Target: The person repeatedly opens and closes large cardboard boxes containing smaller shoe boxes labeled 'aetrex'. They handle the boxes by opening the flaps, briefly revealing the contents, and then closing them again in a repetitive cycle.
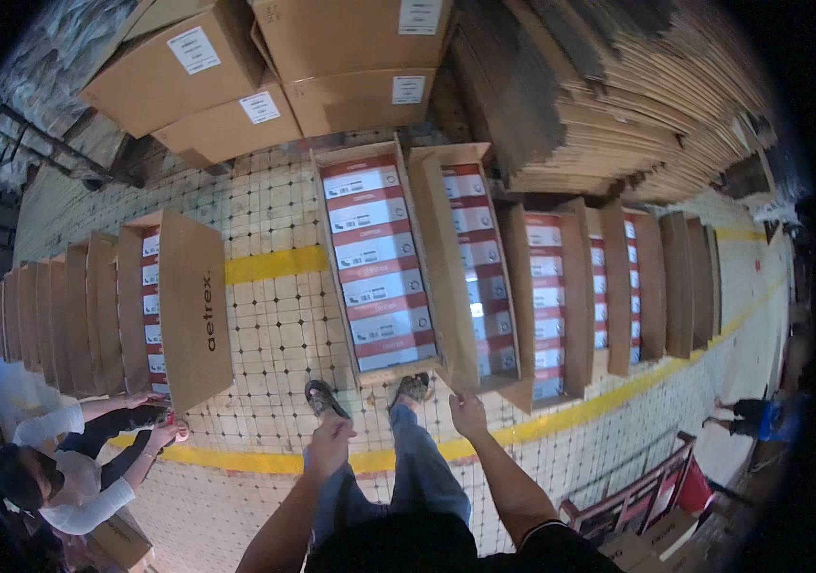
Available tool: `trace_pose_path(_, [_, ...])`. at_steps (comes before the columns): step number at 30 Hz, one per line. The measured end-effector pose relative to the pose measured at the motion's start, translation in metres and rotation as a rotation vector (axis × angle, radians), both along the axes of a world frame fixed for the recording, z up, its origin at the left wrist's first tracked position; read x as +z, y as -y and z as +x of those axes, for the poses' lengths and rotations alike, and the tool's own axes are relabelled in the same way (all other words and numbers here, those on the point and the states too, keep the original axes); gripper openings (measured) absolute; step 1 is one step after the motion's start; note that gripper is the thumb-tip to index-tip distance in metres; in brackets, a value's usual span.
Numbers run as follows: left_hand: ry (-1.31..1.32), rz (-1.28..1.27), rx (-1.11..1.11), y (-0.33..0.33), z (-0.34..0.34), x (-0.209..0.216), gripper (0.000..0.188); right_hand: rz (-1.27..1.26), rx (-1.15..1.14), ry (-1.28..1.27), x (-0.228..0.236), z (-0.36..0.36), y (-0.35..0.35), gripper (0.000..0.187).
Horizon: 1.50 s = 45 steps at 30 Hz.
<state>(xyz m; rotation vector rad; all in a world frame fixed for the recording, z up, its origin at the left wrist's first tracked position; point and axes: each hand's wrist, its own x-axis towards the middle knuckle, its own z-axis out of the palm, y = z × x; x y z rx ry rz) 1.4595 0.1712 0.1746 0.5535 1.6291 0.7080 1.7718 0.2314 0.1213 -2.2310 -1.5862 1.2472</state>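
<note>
My left hand (pixel 331 441) hangs in front of my legs with its fingers curled in, and nothing shows in it. Beyond it a long open carton (pixel 432 358) lies on the floor, filled with a row of red and white shoe boxes (pixel 379 289). My right hand (pixel 468 413) is also closed, its fingertips overlapping the near lower corner of a second open carton (pixel 453 286) in view. Whether it touches that carton I cannot tell. This carton holds more red and white boxes, and its raised flap partly hides them.
More open cartons (pixel 575 306) stand in a row to the right; another row (pixel 196 315) is on the left. A person (pixel 74 468) crouches by the left row. Closed cartons (pixel 350 57) and stacked flat cardboard (pixel 627 105) stand behind. Yellow lines (pixel 274 265) cross the tiled floor.
</note>
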Motion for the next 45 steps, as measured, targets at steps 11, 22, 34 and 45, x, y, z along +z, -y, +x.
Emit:
trace_pose_path(11, [-0.643, -0.344, -0.592, -0.067, 0.019, -0.191, 0.054, -0.171, 0.194, 0.475, -0.154, -0.012, -0.038, 0.057])
trace_pose_path(22, [-0.972, 0.355, -0.563, -0.264, -0.137, 0.042, 0.048, 0.614, 0.424, 0.211, 0.089, -0.083, -0.217, 0.038])
trace_pose_path(34, [-1.120, 0.695, -0.176, -0.414, -0.146, 0.062, 0.035, 0.758, 0.110, 0.421, 0.163, -0.159, -0.418, 0.045])
trace_pose_path(45, [-1.101, 0.676, -0.205, -0.415, -0.149, 0.059, 0.038, 0.781, 0.121, 0.442, 0.158, -0.160, -0.415, 0.045])
